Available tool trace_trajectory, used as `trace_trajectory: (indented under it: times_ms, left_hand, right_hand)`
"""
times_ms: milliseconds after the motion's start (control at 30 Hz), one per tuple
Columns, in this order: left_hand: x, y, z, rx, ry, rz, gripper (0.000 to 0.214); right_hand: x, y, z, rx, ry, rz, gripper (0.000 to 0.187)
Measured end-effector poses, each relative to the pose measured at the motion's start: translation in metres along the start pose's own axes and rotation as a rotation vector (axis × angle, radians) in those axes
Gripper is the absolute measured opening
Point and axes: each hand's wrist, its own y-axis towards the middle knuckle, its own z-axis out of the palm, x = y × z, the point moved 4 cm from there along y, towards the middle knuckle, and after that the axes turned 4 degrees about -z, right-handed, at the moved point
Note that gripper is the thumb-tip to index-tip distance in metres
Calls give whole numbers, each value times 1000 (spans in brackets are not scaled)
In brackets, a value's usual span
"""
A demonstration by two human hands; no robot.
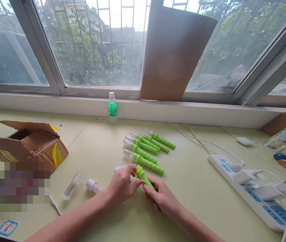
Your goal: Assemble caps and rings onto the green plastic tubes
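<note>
My right hand (163, 195) is wrapped round a green plastic handle (146, 180), which tilts with its yellow-ringed end up and to the left. At that ringed end the fingers of my left hand (122, 183) close on the handle. A white cylindrical piece (119, 169) shows partly behind my left hand. Left of it lie a white-capped clear piece (92, 185) and a clear plastic tube (73, 185). Beyond my hands, several similar green handles with clear tips (146, 161) lie side by side on the table.
An open cardboard box (57, 154) stands at the left. A small bottle with a green label (112, 109) is by the window ledge. On the right lies a white power strip (249, 198) with plugs and cables. A white mouse-shaped item (245, 141) sits farther back.
</note>
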Motion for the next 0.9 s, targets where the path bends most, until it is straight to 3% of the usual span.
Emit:
trace_trajectory:
  times_ms: [900]
  left_hand:
    - [-7,4,-3,60,18,-44,27]
  right_hand:
    - [2,0,1,-17,-50,16,30]
